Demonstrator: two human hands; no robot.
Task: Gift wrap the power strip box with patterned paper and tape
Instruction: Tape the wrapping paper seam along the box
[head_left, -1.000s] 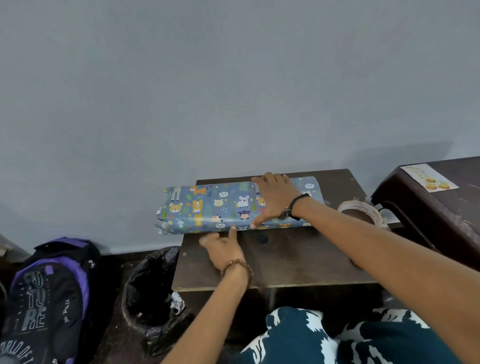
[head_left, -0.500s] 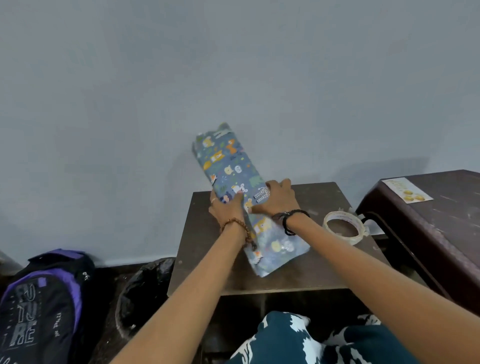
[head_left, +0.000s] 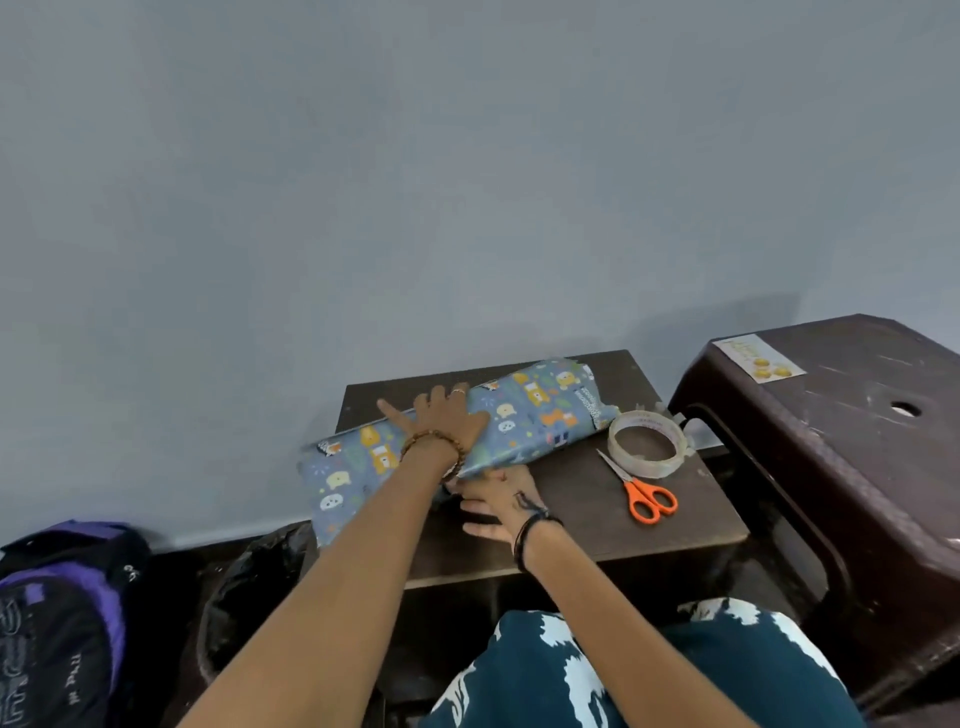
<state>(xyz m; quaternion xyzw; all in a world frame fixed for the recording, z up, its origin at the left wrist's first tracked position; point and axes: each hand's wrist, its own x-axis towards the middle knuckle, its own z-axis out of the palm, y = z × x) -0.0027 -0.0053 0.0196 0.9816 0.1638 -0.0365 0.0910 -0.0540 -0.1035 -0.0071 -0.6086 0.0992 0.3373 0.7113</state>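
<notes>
Box wrapped in blue animal-print paper lies slantwise across the counter (far end overhanging), left hand fingers spread flat on it, right hand fingers touching its near edge.

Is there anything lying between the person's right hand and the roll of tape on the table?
Only the orange scissors lie near that path, just in front of the tape roll. The right hand could reach above them; nothing else visible intervenes.
</notes>
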